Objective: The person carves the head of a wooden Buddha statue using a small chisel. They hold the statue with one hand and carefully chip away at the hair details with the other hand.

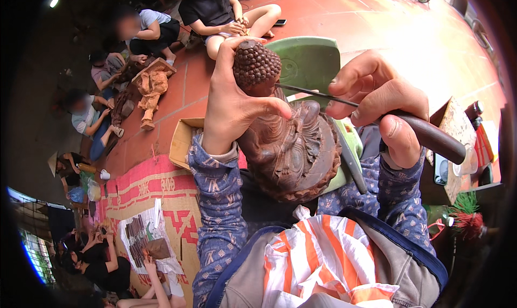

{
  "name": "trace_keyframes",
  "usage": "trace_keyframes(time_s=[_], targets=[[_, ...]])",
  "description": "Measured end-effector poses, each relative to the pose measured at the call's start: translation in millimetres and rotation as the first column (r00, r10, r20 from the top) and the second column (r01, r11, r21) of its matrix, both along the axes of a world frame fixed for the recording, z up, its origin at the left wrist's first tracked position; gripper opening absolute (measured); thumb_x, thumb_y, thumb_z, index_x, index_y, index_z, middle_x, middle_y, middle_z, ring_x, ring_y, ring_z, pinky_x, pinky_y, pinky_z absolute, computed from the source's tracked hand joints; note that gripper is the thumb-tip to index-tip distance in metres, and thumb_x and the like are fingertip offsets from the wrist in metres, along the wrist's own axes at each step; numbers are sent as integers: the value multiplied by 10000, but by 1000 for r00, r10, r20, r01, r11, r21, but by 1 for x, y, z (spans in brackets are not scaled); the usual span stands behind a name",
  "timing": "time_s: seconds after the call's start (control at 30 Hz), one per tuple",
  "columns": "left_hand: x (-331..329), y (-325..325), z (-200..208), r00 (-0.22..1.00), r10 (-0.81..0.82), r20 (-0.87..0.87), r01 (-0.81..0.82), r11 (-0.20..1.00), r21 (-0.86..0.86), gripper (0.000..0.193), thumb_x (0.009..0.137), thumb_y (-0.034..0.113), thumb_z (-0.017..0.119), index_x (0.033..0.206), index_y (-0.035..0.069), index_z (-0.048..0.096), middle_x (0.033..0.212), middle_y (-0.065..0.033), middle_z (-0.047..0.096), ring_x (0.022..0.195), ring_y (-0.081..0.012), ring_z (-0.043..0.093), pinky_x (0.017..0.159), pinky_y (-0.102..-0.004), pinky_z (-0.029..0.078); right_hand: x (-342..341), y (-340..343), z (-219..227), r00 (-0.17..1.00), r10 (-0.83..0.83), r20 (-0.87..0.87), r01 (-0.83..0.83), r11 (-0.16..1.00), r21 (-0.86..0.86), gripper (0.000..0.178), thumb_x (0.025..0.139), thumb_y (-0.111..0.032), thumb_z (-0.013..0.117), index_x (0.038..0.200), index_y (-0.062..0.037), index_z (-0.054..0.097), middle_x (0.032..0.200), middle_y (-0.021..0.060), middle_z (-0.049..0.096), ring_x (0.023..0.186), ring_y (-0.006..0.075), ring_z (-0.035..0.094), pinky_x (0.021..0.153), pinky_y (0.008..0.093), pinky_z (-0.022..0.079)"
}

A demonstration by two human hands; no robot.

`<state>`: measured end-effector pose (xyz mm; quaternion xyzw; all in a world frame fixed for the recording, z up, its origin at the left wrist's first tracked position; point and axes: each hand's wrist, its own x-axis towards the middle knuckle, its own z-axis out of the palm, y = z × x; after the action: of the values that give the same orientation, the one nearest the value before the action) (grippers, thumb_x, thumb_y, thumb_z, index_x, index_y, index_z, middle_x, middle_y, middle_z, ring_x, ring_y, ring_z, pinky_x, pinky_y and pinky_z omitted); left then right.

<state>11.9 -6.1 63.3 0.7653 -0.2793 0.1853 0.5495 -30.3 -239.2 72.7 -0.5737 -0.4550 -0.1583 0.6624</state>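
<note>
A dark brown carved wooden Buddha statue [291, 146] leans in front of me, its head covered in small round curls. Around the back and side of that head wraps my left hand [229, 90], thumb lying across the neck and shoulder. My right hand [385, 95] grips a carving tool [425, 135] with a dark wooden handle and a thin metal shaft. The shaft's tip touches or nearly touches the side of the statue's face; the exact contact is hidden. Behind the statue stands a green plastic chair [307, 60].
A cardboard box [184, 141] sits by my left forearm. On the red patterned mat [177, 200], a sheet holds several carving tools [141, 235]. A pale wooden carving [152, 92] lies on the tiled floor. Several people sit at left and ahead. A cluttered stand [455, 130] is at right.
</note>
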Motion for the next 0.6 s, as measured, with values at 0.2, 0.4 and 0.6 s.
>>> trace_keyframes(time_s=[0.2, 0.4, 0.6], targets=[[-1, 1, 4, 999, 47, -20, -47, 999, 24, 912, 425, 229, 941, 1171, 28, 455, 1128, -89, 513, 1060, -192, 513, 953, -316, 403, -5, 12, -39, 983, -175, -51, 182, 970, 163, 179, 801, -135, 642, 910, 7, 648, 945, 164, 549, 862, 212, 557, 771, 308, 454], [-7, 2, 8, 985, 75, 157, -72, 997, -21, 917, 472, 318, 926, 1222, 43, 474, 1132, -83, 504, 1077, -197, 520, 940, -313, 421, -18, 24, -55, 993, -107, 56, 97, 984, 149, 490, 900, -409, 567, 1101, 37, 592, 1079, 205, 505, 925, 248, 631, 754, 317, 562], [-78, -8, -3, 756, 152, 636, -396, 880, 260, 328, 655, 165, 806, 948, 66, 694, 953, -50, 608, 809, -165, 578, 714, -308, 467, -8, 22, -70, 979, -180, 93, 162, 971, 175, 824, 869, -735, 298, 811, 15, 634, 671, 83, 530, 568, 142, 554, 471, 231, 387]])
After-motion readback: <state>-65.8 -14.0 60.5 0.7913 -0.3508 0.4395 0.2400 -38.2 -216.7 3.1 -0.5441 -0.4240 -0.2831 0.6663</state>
